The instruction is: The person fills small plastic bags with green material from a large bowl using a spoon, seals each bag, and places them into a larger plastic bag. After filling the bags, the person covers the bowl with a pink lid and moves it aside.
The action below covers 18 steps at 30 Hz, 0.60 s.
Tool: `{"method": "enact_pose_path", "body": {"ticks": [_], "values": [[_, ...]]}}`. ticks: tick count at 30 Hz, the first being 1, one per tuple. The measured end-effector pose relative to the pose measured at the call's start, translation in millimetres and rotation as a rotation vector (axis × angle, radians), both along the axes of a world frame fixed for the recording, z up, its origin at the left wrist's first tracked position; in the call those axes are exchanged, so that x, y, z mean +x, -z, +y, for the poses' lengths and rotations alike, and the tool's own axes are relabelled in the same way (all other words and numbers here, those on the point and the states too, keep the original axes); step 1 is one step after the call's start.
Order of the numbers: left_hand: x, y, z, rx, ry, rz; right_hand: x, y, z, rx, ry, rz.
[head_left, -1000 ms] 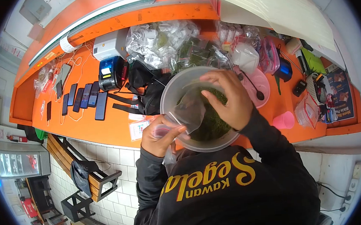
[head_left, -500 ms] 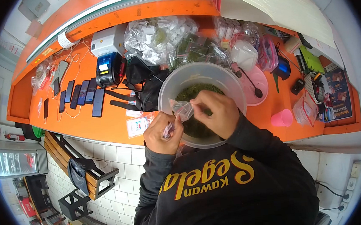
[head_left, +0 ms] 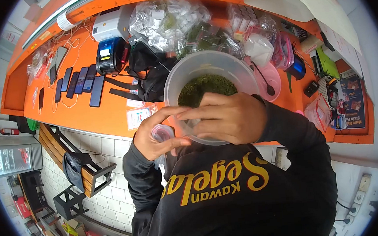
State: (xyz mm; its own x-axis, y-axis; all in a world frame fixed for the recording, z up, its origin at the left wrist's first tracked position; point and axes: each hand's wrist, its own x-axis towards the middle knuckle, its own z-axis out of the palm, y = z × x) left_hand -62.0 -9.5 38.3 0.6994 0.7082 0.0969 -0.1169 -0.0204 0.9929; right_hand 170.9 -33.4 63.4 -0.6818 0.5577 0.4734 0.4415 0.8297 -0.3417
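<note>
Head view: my left hand (head_left: 155, 138) is curled closed around a stack of small plastic bags (head_left: 162, 132), clear with a pinkish edge, held just off the near left rim of the clear plastic tub (head_left: 185, 68). My right hand (head_left: 226, 119) lies across the near rim of that tub, palm down, its fingers stretched towards my left thumb and forefinger until the tips meet. I cannot tell whether the right hand pinches anything between them.

The tub stands on the orange tabletop (head_left: 110, 117), and a heap of dark green dried leaves (head_left: 204, 86) lies in its bottom. Touching the tub's left side is a black strap bag (head_left: 149, 81). Farther left stands a blue label printer (head_left: 111, 61), then a row of phones (head_left: 77, 82) lying side by side. A small printed packet (head_left: 137, 117) lies flat near the tub's near left side. Just right of the tub is a pink bowl with a spoon (head_left: 271, 85). Beyond the tub are clear bags full of packets (head_left: 169, 20).
</note>
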Motion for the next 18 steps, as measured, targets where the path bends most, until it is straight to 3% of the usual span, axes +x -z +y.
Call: {"method": "enact_pose_path", "body": {"ticks": [2,3,5,8,10,11,12,16,18], "values": [[-18,11,-5,-0.268,-0.034,0.168,-2,4,11,-0.184,-0.115,0.206],[-20,14,-7,-0.216,-0.029,0.075,1,4,20,-0.189,-0.116,0.207],[-30,23,-13,-0.216,0.027,0.051,10,2,47,-0.653,0.147,0.001],[-39,44,-20,-0.225,0.176,-0.010,11,81,72,-0.561,0.104,-0.601],[-37,65,-25,0.083,0.290,-0.207,-1,117,71,-0.470,0.070,-0.727],[-44,59,-35,-0.207,0.260,-0.133,-12,129,69,-0.451,0.005,-0.834],[-45,63,-37,-0.213,0.258,-0.133,-19,139,67,-0.430,-0.062,-0.939],[-45,81,-40,-0.058,0.187,-0.299,-26,157,60,-0.407,0.064,-0.775],[-48,81,-44,-0.080,0.014,-0.376,-27,152,68,-1.273,0.285,-0.462]]}}
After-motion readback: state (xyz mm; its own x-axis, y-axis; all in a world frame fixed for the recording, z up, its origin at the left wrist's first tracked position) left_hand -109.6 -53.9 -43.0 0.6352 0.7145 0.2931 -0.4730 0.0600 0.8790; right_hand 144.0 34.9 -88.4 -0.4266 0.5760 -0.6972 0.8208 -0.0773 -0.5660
